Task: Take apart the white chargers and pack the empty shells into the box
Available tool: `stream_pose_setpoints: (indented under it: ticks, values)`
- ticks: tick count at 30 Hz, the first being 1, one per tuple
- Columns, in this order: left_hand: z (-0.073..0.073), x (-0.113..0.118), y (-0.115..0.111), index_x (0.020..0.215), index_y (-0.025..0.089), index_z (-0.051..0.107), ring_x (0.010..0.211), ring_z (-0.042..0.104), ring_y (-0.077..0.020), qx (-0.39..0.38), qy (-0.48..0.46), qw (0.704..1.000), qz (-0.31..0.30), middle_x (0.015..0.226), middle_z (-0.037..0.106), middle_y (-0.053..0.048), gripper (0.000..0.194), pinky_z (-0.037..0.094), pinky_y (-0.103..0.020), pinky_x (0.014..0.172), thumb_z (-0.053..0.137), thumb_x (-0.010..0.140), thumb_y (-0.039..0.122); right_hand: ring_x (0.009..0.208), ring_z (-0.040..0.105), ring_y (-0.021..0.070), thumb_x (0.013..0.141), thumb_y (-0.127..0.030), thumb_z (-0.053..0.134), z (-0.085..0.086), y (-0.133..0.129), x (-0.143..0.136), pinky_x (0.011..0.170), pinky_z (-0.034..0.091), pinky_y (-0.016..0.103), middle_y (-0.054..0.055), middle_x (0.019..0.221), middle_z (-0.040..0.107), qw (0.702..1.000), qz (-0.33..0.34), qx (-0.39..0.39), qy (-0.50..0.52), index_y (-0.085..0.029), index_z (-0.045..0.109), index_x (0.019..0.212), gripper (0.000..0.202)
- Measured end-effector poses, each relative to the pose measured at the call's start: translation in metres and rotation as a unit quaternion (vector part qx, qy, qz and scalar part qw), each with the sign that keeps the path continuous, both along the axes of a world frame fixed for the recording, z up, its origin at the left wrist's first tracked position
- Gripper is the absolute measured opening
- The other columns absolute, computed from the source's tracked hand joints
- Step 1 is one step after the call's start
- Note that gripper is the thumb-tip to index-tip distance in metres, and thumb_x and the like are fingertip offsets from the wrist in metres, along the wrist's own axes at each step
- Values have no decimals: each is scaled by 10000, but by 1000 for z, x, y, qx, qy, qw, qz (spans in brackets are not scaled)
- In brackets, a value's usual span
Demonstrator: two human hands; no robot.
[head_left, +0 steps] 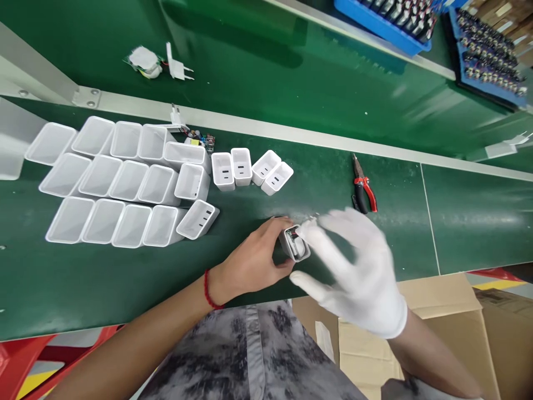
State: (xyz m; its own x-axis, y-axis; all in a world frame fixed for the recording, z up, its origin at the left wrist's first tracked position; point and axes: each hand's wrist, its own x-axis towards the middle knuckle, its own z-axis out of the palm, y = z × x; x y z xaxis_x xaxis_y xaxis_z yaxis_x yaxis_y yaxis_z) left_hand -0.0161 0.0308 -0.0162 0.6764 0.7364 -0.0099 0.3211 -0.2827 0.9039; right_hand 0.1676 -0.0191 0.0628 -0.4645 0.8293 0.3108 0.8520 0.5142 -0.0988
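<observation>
My bare left hand (256, 258), with a red band at the wrist, grips a small white casing (296, 247) near the bench's front edge. White and dark parts show inside the casing's open top. My right hand (353, 266), in a white glove, is just right of the casing, its fingers apart and slightly blurred. One gloved fingertip is close to the casing's rim; whether it touches is unclear. Ahead of my hands stand two pairs of white casings with slots, one pair (232, 169) left of the other (272, 172).
Rows of open white casings (133, 180) fill the left of the green bench. Red-handled pliers (364, 191) lie at the right. A circuit board (200, 140) and plug piece (177, 118) lie behind. Blue trays (387, 22) sit on the shelf; a cardboard box (449, 316) is below.
</observation>
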Motion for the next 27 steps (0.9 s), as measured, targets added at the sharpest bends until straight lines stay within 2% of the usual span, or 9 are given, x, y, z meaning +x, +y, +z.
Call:
stream_pose_setpoints:
  ticks: [2,4,7,9,12,15,17,21,27]
  values:
    - [-7,2,-2,1216,194,447,1290,547,-285,9,2,1000,18,1316,580,-137,475,506,-441,1060,697,812,174,747,584,211,805,-220,727,-15,-14,0,617,499,340,70,820,617,998,-25,47,31,-126,581,1243,471]
    - [-12,4,-3,1183,184,459,1319,511,-299,28,8,999,21,1299,579,-151,467,480,-467,1088,730,803,187,721,607,207,863,-250,673,-36,-30,-3,567,499,313,89,866,652,996,-83,24,17,-144,577,1262,424]
    - [-16,4,-2,1171,189,466,1315,501,-303,50,20,999,7,1272,591,-142,468,471,-489,1094,756,805,225,967,656,272,890,-333,641,-65,-43,-10,713,579,367,174,1162,642,988,-155,-7,20,-159,511,1359,517]
    - [-17,4,0,1156,194,473,1303,505,-303,62,23,998,-3,1249,608,-131,439,475,-493,1087,747,814,220,1055,637,294,902,-314,617,-77,-42,-12,784,583,406,188,1217,615,992,-122,5,23,-175,416,1447,597]
    - [-17,3,2,1142,199,487,1311,495,-302,76,28,997,-17,1226,630,-117,389,473,-495,1089,705,823,157,992,642,303,951,-322,523,-85,-31,-10,748,583,431,212,1221,608,997,-63,-8,-32,-174,346,1496,592]
    - [-16,2,3,1153,194,490,1318,496,-291,82,29,996,-29,1244,627,-120,389,472,-479,1097,642,812,84,1108,606,339,977,-302,454,-90,-23,-9,798,582,445,262,1331,543,997,-55,-5,-62,-124,301,1514,586]
    - [-15,1,3,1164,183,490,1324,497,-292,86,28,995,-34,1262,620,-136,382,472,-474,1101,615,818,80,1154,591,339,979,-260,440,-96,-22,-11,819,582,432,262,1353,533,995,-58,20,-73,-116,244,1538,610]
    - [-11,-4,3,1223,181,467,1344,497,-311,95,33,994,-48,1301,606,-157,414,446,-517,1126,600,839,103,1046,649,288,958,-218,506,-105,-25,-18,781,592,371,217,1324,588,989,-96,69,-94,-167,195,1569,687]
    - [-10,-7,1,1273,146,432,1351,498,-328,111,46,991,-54,1359,572,-203,460,437,-537,1136,612,851,110,1075,655,310,946,-166,502,-107,-28,-23,752,604,370,232,1283,620,984,-109,88,-113,-145,166,1580,717]
